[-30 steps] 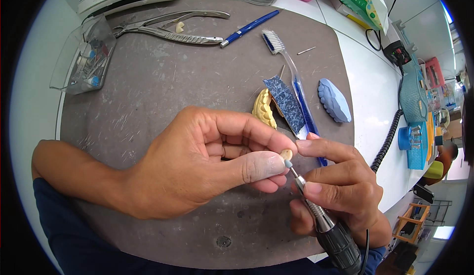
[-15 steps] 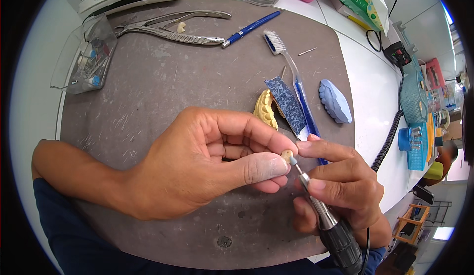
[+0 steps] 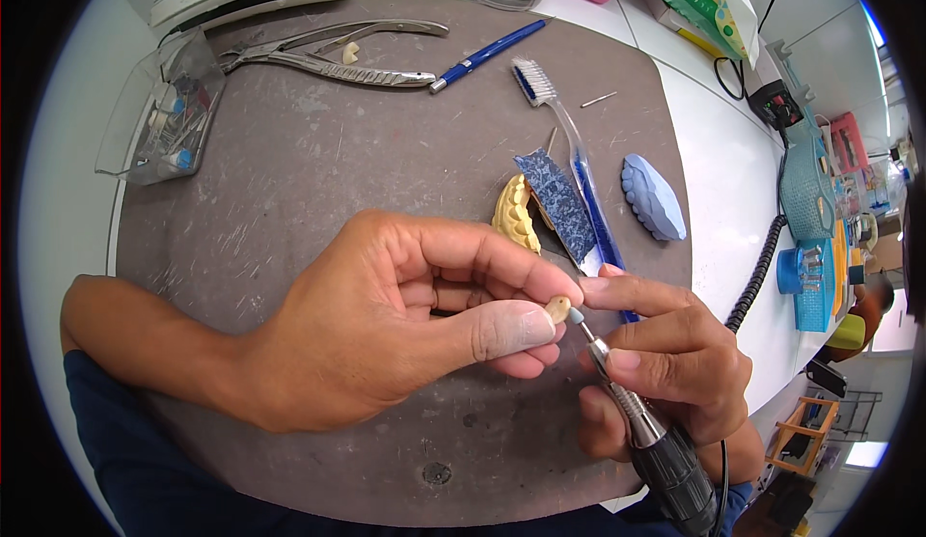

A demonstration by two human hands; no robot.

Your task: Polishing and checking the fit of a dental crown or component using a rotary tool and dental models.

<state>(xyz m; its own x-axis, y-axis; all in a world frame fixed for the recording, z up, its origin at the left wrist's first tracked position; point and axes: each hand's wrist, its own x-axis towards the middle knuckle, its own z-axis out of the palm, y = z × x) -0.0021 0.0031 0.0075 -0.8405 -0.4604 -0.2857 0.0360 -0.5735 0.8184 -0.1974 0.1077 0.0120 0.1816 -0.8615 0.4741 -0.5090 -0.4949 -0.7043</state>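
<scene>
My left hand (image 3: 347,334) pinches a small ivory tooth-like piece (image 3: 558,309) between thumb and index finger, the other fingers curled behind. In my right hand (image 3: 680,363) is a rotary handpiece (image 3: 637,417) with a silver nose and black grip; its pale blue-grey tip (image 3: 576,315) sits at the piece's right edge, contact unclear. My right index fingertip rests by my left one. Just beyond the hands lie a yellow dental cast (image 3: 516,214), a blue speckled strip (image 3: 555,199), a toothbrush (image 3: 579,161) and a light blue dental cast (image 3: 652,197).
Metal pliers (image 3: 328,64), a blue pen (image 3: 487,55) and a clear box of small tools (image 3: 159,112) lie on the grey mat (image 3: 251,151). A coiled black cord (image 3: 757,276) runs beside blue baskets (image 3: 812,190). A person (image 3: 868,310) is in the right background.
The handpiece and my right hand have shifted slightly rightward, the tip now at the piece's right side rather than over its lower part. The piece appears turned a little between my left fingers.
</scene>
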